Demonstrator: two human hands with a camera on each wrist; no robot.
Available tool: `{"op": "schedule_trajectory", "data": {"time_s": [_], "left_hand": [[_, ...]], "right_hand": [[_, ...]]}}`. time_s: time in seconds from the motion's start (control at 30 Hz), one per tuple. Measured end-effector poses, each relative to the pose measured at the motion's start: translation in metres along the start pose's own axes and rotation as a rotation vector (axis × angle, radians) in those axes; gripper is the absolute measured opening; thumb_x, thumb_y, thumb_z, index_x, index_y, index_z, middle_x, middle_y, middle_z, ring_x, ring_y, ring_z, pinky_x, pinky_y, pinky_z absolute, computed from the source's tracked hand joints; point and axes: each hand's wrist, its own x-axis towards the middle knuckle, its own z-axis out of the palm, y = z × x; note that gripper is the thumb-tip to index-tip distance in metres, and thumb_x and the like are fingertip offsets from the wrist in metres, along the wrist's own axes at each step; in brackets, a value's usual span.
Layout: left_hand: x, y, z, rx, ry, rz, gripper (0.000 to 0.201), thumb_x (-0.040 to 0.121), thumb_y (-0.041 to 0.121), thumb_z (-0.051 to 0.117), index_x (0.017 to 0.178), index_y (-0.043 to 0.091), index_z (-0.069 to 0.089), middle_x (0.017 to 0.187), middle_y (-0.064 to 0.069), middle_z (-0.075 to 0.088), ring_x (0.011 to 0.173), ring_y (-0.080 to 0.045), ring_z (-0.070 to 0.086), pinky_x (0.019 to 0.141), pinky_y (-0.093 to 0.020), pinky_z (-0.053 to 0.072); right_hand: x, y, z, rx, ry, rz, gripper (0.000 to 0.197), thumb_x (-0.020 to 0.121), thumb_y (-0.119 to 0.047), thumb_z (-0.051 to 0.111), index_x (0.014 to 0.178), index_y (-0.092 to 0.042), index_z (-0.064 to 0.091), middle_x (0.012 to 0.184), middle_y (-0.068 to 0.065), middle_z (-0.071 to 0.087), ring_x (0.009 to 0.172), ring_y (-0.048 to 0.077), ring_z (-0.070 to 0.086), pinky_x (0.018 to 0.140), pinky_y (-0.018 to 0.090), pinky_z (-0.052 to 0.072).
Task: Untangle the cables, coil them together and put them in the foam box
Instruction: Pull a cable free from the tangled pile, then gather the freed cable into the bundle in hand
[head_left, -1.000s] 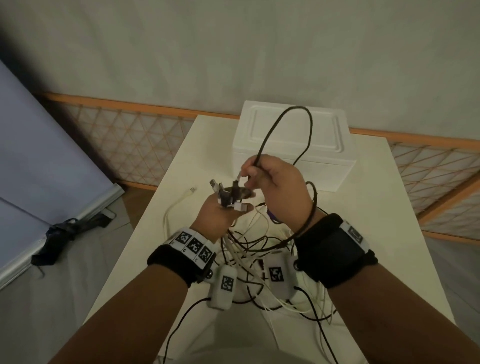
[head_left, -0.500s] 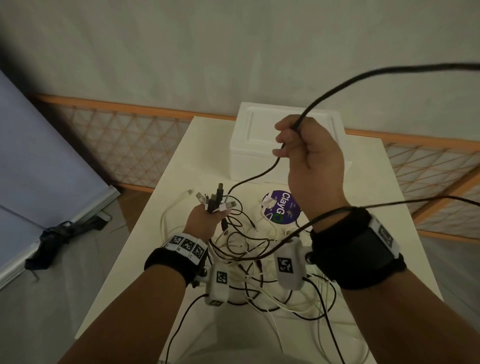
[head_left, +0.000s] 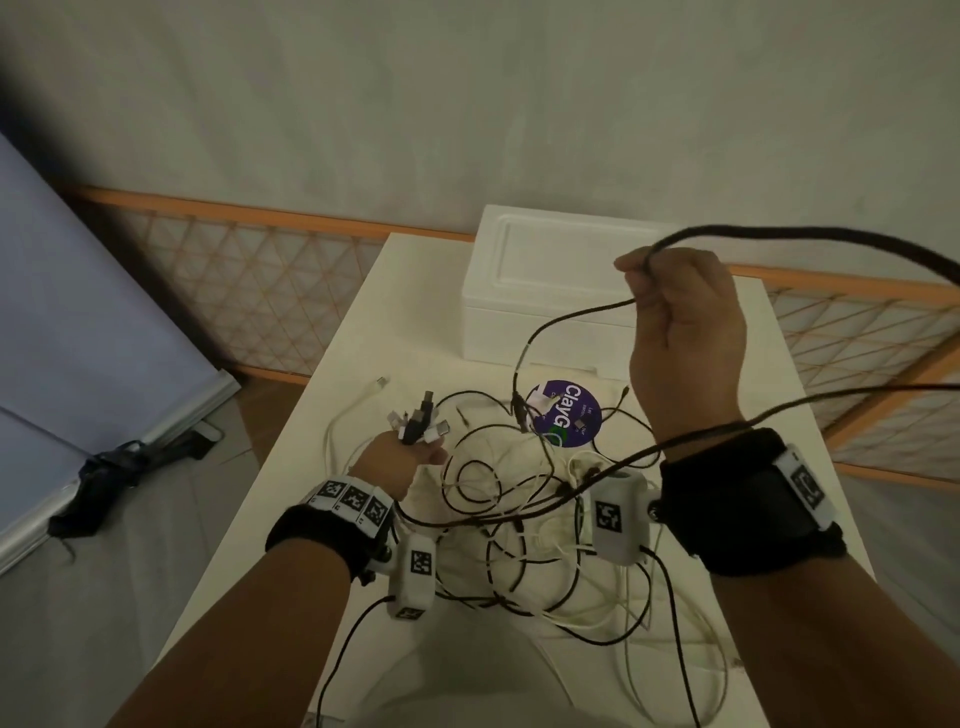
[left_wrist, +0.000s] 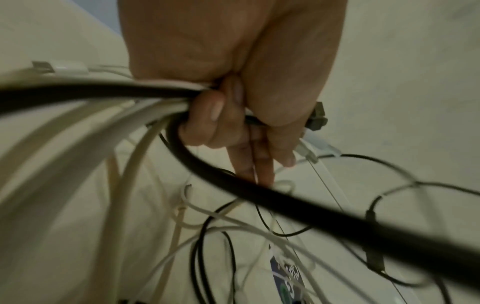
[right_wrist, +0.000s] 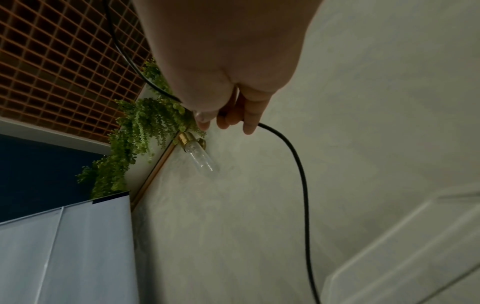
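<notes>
left hand (head_left: 400, 460) lower centre, gripping plug ends (head_left: 418, 422) | tangle (head_left: 519, 519) on surface (head_left: 332, 395) | box (head_left: 545, 291) upper centre, lidded | right hand (head_left: 680, 332) pinching black cable (head_left: 566, 322), now raised higher than 1 s ago, drawing strand free

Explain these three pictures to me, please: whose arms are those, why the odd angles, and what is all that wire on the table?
No machine here: a person works with bare hands and wears three cameras. The wide picture comes from the head; the two close ones come from the wrist bands, looking along each hand. The left hand grips a bundle of cable ends; its wrist view shows black and white cords running through the fist. The right hand is raised, pinching one black cable drawn up from the tangle of cables on the white table. Behind it sit a closed foam box and a purple disc.
</notes>
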Motion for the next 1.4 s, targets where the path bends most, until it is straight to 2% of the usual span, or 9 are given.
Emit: {"op": "schedule_trajectory", "data": {"time_s": [0.3, 0.43, 0.6, 0.8, 0.9, 1.0, 1.1, 1.2, 1.4], "left_hand": [[-0.026, 0.052, 0.025, -0.233, -0.020, 0.231, 0.020, 0.086, 0.042, 0.064, 0.083, 0.023, 0.067, 0.070, -0.001, 0.059, 0.063, -0.014, 0.050, 0.064, -0.028, 0.039], [-0.025, 0.044, 0.027, -0.276, -0.018, 0.230, 0.033, 0.088, 0.043, 0.061, 0.116, 0.025, 0.065, 0.102, -0.002, 0.065, 0.091, -0.013, 0.056, 0.085, -0.029, 0.040], [-0.019, 0.040, 0.020, -0.306, -0.012, 0.092, 0.022, 0.090, 0.033, 0.062, 0.090, 0.014, 0.072, 0.070, -0.006, 0.068, 0.034, -0.006, 0.036, 0.044, -0.022, 0.033], [-0.017, 0.029, 0.019, -0.309, 0.076, 0.089, 0.029, 0.091, 0.027, 0.059, 0.068, 0.011, 0.068, 0.052, 0.005, 0.061, 0.034, -0.006, 0.042, 0.047, -0.025, 0.032], [-0.016, 0.023, 0.018, -0.245, 0.049, 0.023, 0.037, 0.090, 0.032, 0.060, 0.060, 0.011, 0.066, 0.045, 0.004, 0.054, 0.039, -0.013, 0.042, 0.048, -0.027, 0.033], [-0.013, 0.017, 0.014, -0.238, 0.010, -0.083, 0.028, 0.088, 0.033, 0.061, 0.070, 0.014, 0.069, 0.055, 0.000, 0.057, 0.039, -0.018, 0.039, 0.047, -0.027, 0.033], [-0.012, 0.012, 0.010, -0.306, 0.063, -0.140, 0.028, 0.087, 0.033, 0.063, 0.083, 0.007, 0.070, 0.061, -0.004, 0.060, 0.041, -0.019, 0.039, 0.048, -0.026, 0.033], [-0.014, 0.008, 0.004, -0.428, 0.191, -0.138, 0.030, 0.090, 0.036, 0.061, 0.088, 0.006, 0.065, 0.064, -0.004, 0.057, 0.042, -0.017, 0.041, 0.044, -0.025, 0.033], [-0.042, 0.013, -0.010, -0.857, 0.214, -0.072, 0.036, 0.097, 0.037, 0.051, 0.070, 0.013, 0.050, 0.040, 0.005, 0.035, 0.031, -0.009, 0.024, 0.037, -0.020, 0.020]], "right_hand": [[-0.023, -0.033, 0.021, 0.195, -0.313, -0.074, 0.021, 0.088, -0.010, 0.054, 0.090, 0.000, 0.072, 0.091, 0.010, 0.069, 0.091, 0.009, 0.056, 0.090, 0.003, 0.037], [-0.015, -0.033, 0.012, 0.212, -0.284, -0.065, 0.020, 0.088, -0.011, 0.054, 0.093, -0.004, 0.073, 0.096, -0.008, 0.060, 0.092, 0.008, 0.058, 0.087, 0.010, 0.044], [-0.008, -0.030, 0.001, 0.212, -0.210, -0.024, 0.018, 0.090, -0.010, 0.057, 0.094, -0.005, 0.073, 0.095, -0.005, 0.063, 0.091, 0.009, 0.060, 0.088, 0.012, 0.045], [-0.009, -0.035, 0.000, 0.195, -0.215, -0.005, 0.014, 0.084, 0.004, 0.062, 0.092, -0.001, 0.073, 0.091, 0.011, 0.069, 0.093, 0.003, 0.057, 0.089, 0.003, 0.037], [0.002, -0.053, -0.008, 0.478, -0.238, 0.183, 0.016, 0.082, 0.016, 0.056, 0.094, 0.015, 0.067, 0.080, 0.010, 0.065, 0.083, -0.018, 0.054, 0.078, -0.001, 0.038], [0.021, -0.055, -0.012, 0.673, -0.300, 0.538, 0.019, 0.086, -0.001, 0.055, 0.081, 0.007, 0.071, 0.063, -0.008, 0.060, 0.067, -0.007, 0.060, 0.074, 0.012, 0.048], [0.022, -0.038, -0.015, 0.462, -0.214, 0.449, 0.015, 0.080, -0.028, 0.061, 0.074, -0.024, 0.074, 0.080, 0.017, 0.065, 0.086, 0.034, 0.060, 0.086, 0.048, 0.051], [0.006, 0.001, -0.024, -0.400, -0.282, -0.009, 0.024, 0.088, -0.020, 0.052, 0.102, -0.019, 0.071, 0.093, 0.013, 0.064, 0.089, 0.033, 0.056, 0.078, 0.037, 0.046], [-0.112, 0.082, -0.070, -0.992, -1.065, 0.486, 0.056, 0.081, -0.032, 0.069, 0.126, -0.008, 0.044, 0.119, 0.014, 0.048, 0.094, 0.033, 0.061, 0.077, 0.038, 0.054]]}}
